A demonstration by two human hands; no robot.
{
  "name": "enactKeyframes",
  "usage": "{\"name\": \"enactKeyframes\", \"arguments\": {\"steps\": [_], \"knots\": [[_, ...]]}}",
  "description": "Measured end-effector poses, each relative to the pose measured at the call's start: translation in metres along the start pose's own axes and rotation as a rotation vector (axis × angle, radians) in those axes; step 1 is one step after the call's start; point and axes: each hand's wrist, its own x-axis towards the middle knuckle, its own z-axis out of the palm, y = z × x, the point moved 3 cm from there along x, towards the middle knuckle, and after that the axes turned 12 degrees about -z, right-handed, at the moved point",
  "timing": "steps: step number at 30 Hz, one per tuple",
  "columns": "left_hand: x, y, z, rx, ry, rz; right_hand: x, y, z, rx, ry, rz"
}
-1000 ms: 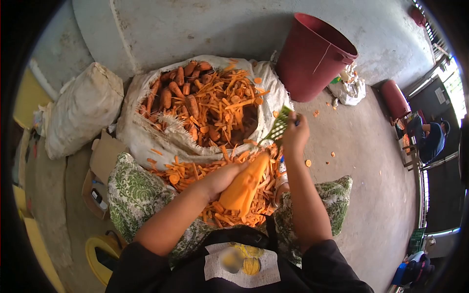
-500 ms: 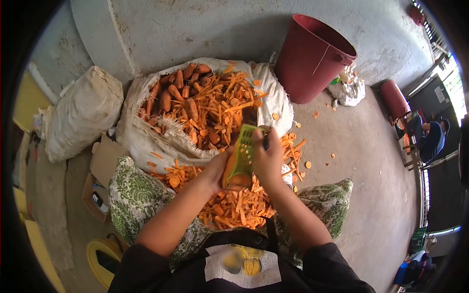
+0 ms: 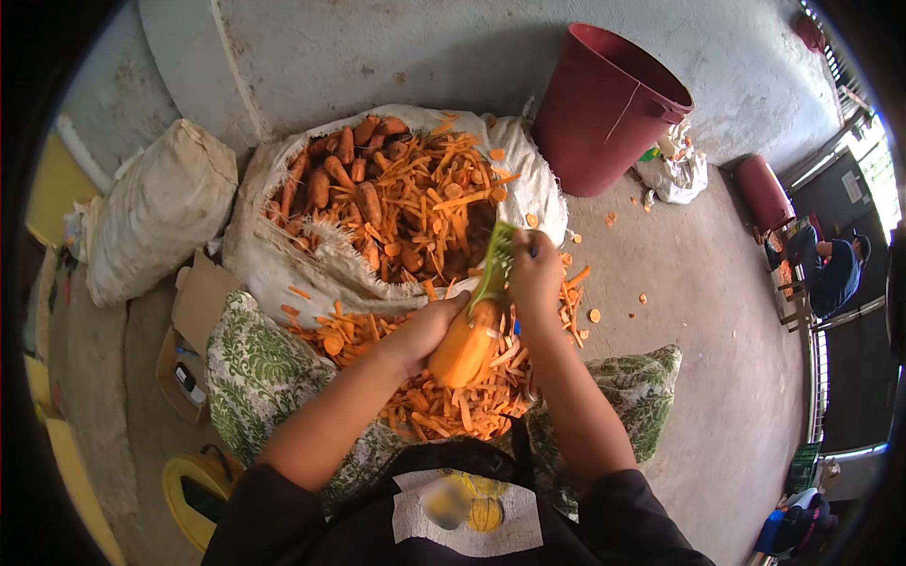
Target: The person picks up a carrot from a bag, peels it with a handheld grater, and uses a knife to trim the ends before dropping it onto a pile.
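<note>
My left hand (image 3: 429,330) is closed round a large orange carrot (image 3: 462,354), held over a heap of orange strips (image 3: 458,410) between my knees. In my right hand (image 3: 535,281) is a green tool with holes (image 3: 494,267), tilted, its lower end against the top of the carrot. The fingers of that hand are wrapped round its far side. Behind my hands, an open white sack (image 3: 274,259) holds whole carrots (image 3: 337,170) and many cut strips (image 3: 453,193).
A tall red bin (image 3: 604,123) stands against the wall, with a white bag (image 3: 681,177) beside it. At left are a full sack (image 3: 165,217), a cardboard box (image 3: 200,311) and a yellow container (image 3: 177,486). Another person (image 3: 835,274) sits at far right.
The green tool and my right hand have shifted up and away from me along the carrot. More of the carrot's surface now shows. My left hand has turned slightly.
</note>
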Motion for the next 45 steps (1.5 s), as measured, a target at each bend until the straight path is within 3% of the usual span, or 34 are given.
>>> {"name": "enactKeyframes", "arguments": {"steps": [5, 7, 9, 13, 15, 16, 17, 18, 19, 20, 21, 23, 24, 28, 33, 35, 37, 39, 41, 42, 44, 45], "knots": [[-0.019, -0.002, 0.017, 0.331, -0.053, -0.03, 0.057, 0.102, -0.019, -0.036, 0.213, 0.206], [-0.023, 0.002, 0.018, 0.359, -0.017, -0.012, 0.056, 0.105, -0.02, -0.035, 0.253, 0.244], [-0.022, 0.003, 0.011, 0.252, -0.113, 0.016, 0.05, 0.104, -0.016, 0.199, 0.274, 0.381], [-0.019, 0.012, 0.004, 0.381, 0.008, 0.109, 0.049, 0.073, -0.016, 0.444, 0.302, 0.297], [-0.013, 0.016, 0.001, 0.68, 0.163, 0.25, 0.047, 0.042, -0.019, 0.493, 0.217, 0.158], [-0.015, 0.018, 0.004, 0.682, 0.161, 0.254, 0.044, 0.022, -0.025, 0.347, 0.149, 0.121], [-0.019, 0.022, 0.005, 0.894, 0.339, 0.269, 0.041, 0.005, -0.032, 0.346, 0.15, 0.117], [-0.022, 0.026, 0.005, 1.102, 0.519, 0.28, 0.039, -0.015, -0.037, 0.112, -0.03, -0.02], [-0.022, 0.027, 0.005, 1.1, 0.518, 0.285, 0.035, -0.033, -0.04, -0.125, -0.209, -0.159], [-0.023, 0.03, 0.003, 1.279, 0.671, 0.309, 0.03, -0.045, -0.044, -0.239, -0.337, -0.219], [-0.023, 0.032, 0.001, 1.454, 0.829, 0.329, 0.027, -0.048, -0.046, -0.242, -0.338, -0.225], [-0.02, 0.034, -0.002, 1.439, 0.869, 0.394, 0.014, -0.049, -0.04, -0.389, -0.738, -0.298], [-0.021, 0.035, -0.002, 1.426, 0.905, 0.459, 0.006, -0.049, -0.037, -0.389, -0.763, -0.26], [-0.025, 0.035, -0.001, 1.405, 0.882, 0.495, -0.014, -0.042, -0.021, -0.343, -0.803, -0.248], [-0.027, 0.037, -0.008, 1.194, 0.561, 0.505, -0.007, -0.033, -0.008, -0.275, -0.803, -0.304], [-0.03, 0.038, -0.008, 1.193, 0.545, 0.446, -0.008, -0.019, -0.003, -0.241, -0.805, -0.311], [-0.038, 0.036, 0.009, 1.331, 0.327, 0.476, -0.001, 0.009, 0.008, -0.306, -0.788, -0.223], [-0.039, 0.03, 0.018, 1.345, 0.244, 0.464, 0.003, 0.059, 0.023, -0.425, -0.798, -0.067], [-0.035, 0.02, 0.017, 0.932, 0.057, 0.53, -0.002, 0.079, 0.033, -0.389, -0.845, -0.067], [-0.032, 0.018, 0.013, 0.809, -0.012, 0.458, -0.01, 0.08, 0.04, -0.321, -0.88, -0.152], [-0.03, 0.019, 0.016, 0.764, -0.028, 0.524, -0.027, 0.081, 0.056, -0.229, -0.988, -0.382], [-0.031, 0.021, 0.018, 0.723, -0.044, 0.59, -0.037, 0.075, 0.06, -0.126, -1.107, -0.336]]}}
